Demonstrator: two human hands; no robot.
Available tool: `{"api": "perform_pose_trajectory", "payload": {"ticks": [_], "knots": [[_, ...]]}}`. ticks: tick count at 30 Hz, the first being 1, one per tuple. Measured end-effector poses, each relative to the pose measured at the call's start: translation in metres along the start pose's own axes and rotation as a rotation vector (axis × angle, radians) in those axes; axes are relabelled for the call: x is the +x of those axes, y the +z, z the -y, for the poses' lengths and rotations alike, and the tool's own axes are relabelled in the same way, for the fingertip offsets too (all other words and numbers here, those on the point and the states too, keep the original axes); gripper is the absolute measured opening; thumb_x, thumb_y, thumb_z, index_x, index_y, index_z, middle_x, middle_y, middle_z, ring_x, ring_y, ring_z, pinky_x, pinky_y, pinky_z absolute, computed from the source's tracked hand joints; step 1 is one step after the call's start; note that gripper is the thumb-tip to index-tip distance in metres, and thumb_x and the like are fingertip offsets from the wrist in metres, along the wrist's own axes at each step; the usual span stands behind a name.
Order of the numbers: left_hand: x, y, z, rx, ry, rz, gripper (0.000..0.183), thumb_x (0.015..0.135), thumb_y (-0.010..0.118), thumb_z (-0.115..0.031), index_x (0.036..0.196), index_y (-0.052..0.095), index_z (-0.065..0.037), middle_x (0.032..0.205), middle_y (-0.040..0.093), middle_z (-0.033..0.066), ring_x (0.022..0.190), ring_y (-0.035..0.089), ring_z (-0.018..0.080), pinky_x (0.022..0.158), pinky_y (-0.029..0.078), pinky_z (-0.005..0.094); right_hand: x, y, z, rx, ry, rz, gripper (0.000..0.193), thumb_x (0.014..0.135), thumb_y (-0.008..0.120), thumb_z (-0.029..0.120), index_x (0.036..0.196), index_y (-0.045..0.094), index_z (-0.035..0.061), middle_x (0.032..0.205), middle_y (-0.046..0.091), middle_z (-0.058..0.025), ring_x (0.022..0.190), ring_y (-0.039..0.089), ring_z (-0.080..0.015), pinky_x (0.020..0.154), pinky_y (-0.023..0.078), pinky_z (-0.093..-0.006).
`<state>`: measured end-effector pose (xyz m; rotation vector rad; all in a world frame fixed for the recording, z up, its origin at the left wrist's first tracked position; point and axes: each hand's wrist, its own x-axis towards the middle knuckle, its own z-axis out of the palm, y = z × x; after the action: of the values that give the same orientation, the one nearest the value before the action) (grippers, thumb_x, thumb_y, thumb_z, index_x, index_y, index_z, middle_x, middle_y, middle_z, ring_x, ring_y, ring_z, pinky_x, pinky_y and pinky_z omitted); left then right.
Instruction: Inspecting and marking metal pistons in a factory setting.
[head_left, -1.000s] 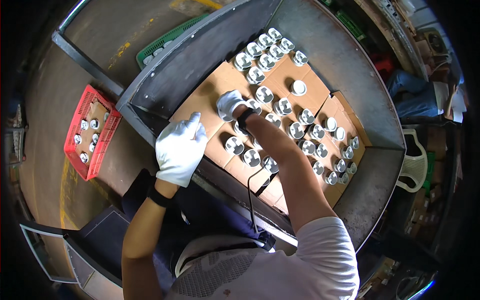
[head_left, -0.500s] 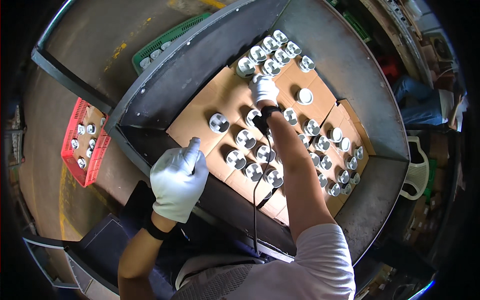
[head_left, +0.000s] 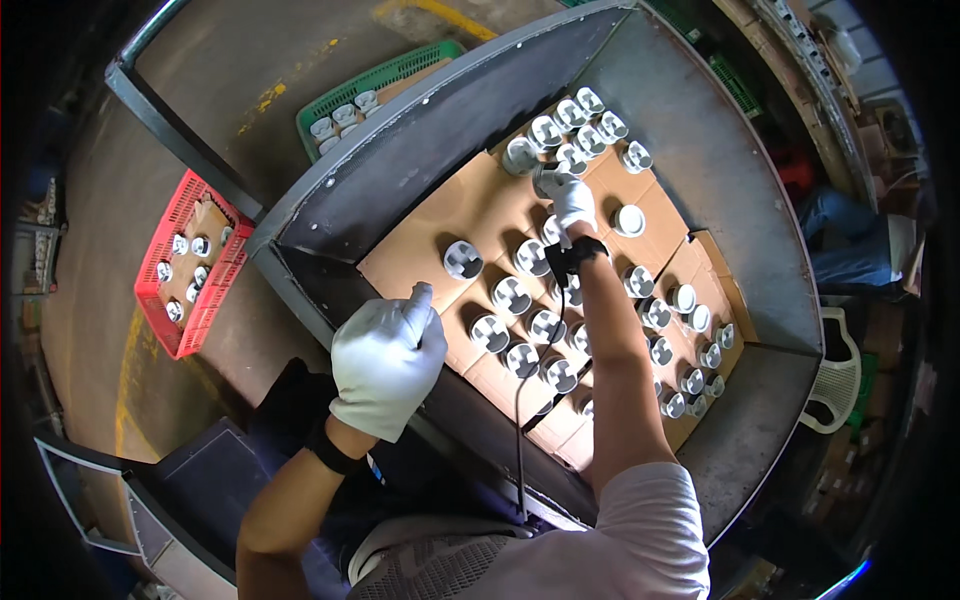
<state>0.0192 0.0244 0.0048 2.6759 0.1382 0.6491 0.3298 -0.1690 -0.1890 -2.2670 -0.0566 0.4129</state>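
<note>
My right hand (head_left: 574, 203), in a white glove, reaches over the cardboard (head_left: 490, 205) on the bottom of a large dark metal bin. Its fingers are closed on a grey metal piston (head_left: 546, 181), which tilts beside the far row. One piston (head_left: 520, 156) stands just beyond the hand, and a single piston (head_left: 463, 260) stands apart to the left. Several more, like the piston (head_left: 512, 295), are spread over the cardboard. My left hand (head_left: 388, 360), also gloved, hovers above the bin's near left edge, fingers curled and one pointing up. Nothing shows in it.
The bin's metal wall (head_left: 400, 160) rises around the cardboard. A red crate (head_left: 165, 255) and a green crate (head_left: 320, 100), both with pistons, stand on the floor outside. A black cable (head_left: 518, 430) hangs from my right wrist. A white chair (head_left: 838, 370) and a seated person are at the right.
The whole view has shifted, moving the scene right and down. My right hand has drawn slightly away from the far row, and a tilted piston now shows at its fingers. The left hand keeps its pose.
</note>
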Motion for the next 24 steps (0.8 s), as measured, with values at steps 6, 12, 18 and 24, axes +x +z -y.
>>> {"api": "perform_pose_trajectory", "payload": {"ticks": [6, 12, 18, 24], "knots": [[-0.003, -0.004, 0.004, 0.119, 0.015, 0.042, 0.019, 0.080, 0.064, -0.018, 0.094, 0.071, -0.007, 0.063, 0.060, 0.0078, 0.060, 0.061, 0.0243, 0.057, 0.052, 0.0370, -0.082, -0.061, 0.005, -0.504, -0.596, 0.178, 0.028, 0.090, 0.059, 0.014, 0.114, 0.064, 0.0025, 0.103, 0.070, -0.0139, 0.092, 0.068, -0.0255, 0.078, 0.054, -0.0345], [-0.001, -0.003, 0.002, 0.193, -0.115, 0.254, 0.028, 0.088, 0.056, -0.028, 0.101, 0.074, -0.011, 0.080, 0.070, 0.0135, 0.074, 0.067, 0.0305, 0.072, 0.054, 0.0414, -0.161, -0.081, -0.002, 0.051, -0.607, 0.075, 0.033, 0.088, 0.060, 0.009, 0.120, 0.063, 0.0044, 0.112, 0.068, -0.0130, 0.100, 0.065, -0.0271, 0.086, 0.053, -0.0348], [-0.004, -0.006, 0.005, 0.129, -0.093, 0.253, 0.031, 0.093, 0.049, -0.029, 0.104, 0.072, -0.010, 0.089, 0.071, 0.0132, 0.083, 0.068, 0.0324, 0.077, 0.053, 0.0425, -0.213, -0.108, 0.015, 0.406, -0.314, 0.188, 0.030, 0.089, 0.064, 0.007, 0.119, 0.064, 0.0042, 0.113, 0.069, -0.0100, 0.100, 0.065, -0.0212, 0.086, 0.052, -0.0317], [0.001, -0.004, -0.014, 0.190, -0.037, 0.268, 0.033, 0.097, 0.045, -0.027, 0.108, 0.069, -0.007, 0.099, 0.071, 0.0147, 0.092, 0.068, 0.0308, 0.083, 0.052, 0.0405, -0.242, -0.138, 0.002, 0.186, -0.704, 0.089, 0.033, 0.097, 0.056, 0.005, 0.129, 0.055, 0.0019, 0.110, 0.063, -0.0008, 0.087, 0.057, -0.0084, 0.069, 0.050, -0.0222]]}}
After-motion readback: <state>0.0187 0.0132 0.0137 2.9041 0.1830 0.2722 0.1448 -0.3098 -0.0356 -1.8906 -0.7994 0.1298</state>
